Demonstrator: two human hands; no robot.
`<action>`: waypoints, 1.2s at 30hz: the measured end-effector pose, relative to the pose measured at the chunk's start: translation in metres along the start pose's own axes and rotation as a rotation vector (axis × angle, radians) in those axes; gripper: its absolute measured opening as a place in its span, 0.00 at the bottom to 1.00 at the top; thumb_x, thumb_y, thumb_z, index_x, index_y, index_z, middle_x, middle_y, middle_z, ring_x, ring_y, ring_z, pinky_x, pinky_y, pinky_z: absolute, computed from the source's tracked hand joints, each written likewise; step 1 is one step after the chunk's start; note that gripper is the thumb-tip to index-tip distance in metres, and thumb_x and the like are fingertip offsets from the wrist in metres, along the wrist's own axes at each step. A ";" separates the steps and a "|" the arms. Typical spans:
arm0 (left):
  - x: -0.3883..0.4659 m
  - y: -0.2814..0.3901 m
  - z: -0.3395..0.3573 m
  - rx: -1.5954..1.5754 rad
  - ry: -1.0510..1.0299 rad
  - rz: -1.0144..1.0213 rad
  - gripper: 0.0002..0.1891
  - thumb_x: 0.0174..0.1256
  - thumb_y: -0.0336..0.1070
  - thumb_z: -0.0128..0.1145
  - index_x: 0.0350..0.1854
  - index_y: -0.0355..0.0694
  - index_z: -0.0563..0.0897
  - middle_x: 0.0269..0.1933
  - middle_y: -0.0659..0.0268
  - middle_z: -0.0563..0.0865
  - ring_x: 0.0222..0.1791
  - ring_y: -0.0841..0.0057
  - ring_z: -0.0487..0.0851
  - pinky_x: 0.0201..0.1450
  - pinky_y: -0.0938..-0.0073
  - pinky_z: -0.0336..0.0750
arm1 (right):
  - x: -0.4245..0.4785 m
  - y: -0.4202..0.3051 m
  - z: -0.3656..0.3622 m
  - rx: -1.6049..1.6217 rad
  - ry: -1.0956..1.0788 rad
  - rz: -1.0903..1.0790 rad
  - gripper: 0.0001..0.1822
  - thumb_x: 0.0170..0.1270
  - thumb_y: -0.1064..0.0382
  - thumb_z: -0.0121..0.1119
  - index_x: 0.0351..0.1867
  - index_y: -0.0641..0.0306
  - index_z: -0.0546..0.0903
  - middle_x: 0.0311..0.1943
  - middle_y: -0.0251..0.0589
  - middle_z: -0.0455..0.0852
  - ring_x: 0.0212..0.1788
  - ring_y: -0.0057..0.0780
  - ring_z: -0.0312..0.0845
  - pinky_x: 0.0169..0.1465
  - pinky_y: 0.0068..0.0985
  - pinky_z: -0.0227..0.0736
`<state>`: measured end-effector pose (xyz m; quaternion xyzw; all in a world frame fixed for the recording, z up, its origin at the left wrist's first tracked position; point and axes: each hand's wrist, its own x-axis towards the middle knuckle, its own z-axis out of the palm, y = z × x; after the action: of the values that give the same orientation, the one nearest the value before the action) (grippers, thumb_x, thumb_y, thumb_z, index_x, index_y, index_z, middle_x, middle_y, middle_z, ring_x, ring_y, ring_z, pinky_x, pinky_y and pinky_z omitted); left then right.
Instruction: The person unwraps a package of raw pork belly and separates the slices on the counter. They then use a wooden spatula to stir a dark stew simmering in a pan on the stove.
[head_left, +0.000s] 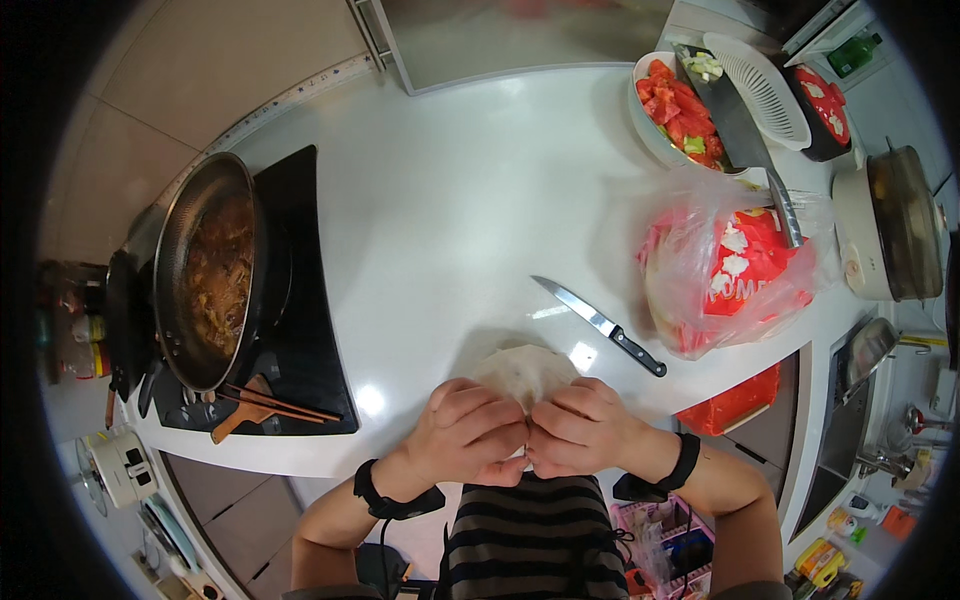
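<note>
My left hand (480, 431) and my right hand (571, 429) meet at the counter's near edge, fingers bent, pinching the near side of a pale, thin, whitish plastic bag or wrap (525, 371). What it holds cannot be made out. A small knife with a black handle (637, 351) lies on the white counter (450, 187), just beyond my right hand, its blade pointing away to the left. Farther right stands a clear plastic bag (679, 300) around a red printed package (750, 262).
At left, a pan of brown stew (221, 277) stands on a black cooktop (304, 300) beside a wooden spatula (244, 412) and chopsticks (289, 405). At back right are a bowl of cut tomatoes (679, 112), a cleaver (727, 112) across it, a white basket (757, 90) and an electric pot (870, 232).
</note>
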<state>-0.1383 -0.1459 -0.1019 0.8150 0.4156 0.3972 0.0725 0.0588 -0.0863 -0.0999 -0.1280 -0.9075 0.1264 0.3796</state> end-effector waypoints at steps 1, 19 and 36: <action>-0.001 0.000 0.001 0.000 0.000 -0.008 0.09 0.49 0.47 0.62 0.31 0.52 0.81 0.44 0.75 0.80 0.46 0.74 0.73 0.47 0.71 0.72 | -0.001 0.001 0.000 -0.003 -0.006 -0.008 0.10 0.49 0.55 0.63 0.32 0.53 0.80 0.42 0.31 0.78 0.42 0.31 0.72 0.41 0.28 0.69; 0.013 0.001 -0.002 -0.098 -0.167 -0.160 0.08 0.50 0.46 0.62 0.28 0.50 0.81 0.65 0.68 0.75 0.70 0.61 0.65 0.68 0.57 0.65 | -0.002 0.003 0.005 0.007 0.065 0.008 0.07 0.53 0.54 0.60 0.30 0.51 0.80 0.39 0.27 0.79 0.41 0.28 0.71 0.41 0.24 0.68; 0.013 -0.006 0.002 -0.312 -0.106 -0.206 0.13 0.55 0.44 0.57 0.20 0.40 0.75 0.60 0.57 0.80 0.67 0.56 0.71 0.65 0.50 0.67 | -0.005 0.007 0.011 0.115 0.051 0.048 0.12 0.55 0.51 0.59 0.34 0.53 0.79 0.42 0.33 0.78 0.43 0.32 0.74 0.42 0.29 0.73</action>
<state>-0.1359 -0.1322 -0.0985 0.7668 0.4259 0.4038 0.2598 0.0547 -0.0828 -0.1129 -0.1309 -0.8855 0.1840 0.4060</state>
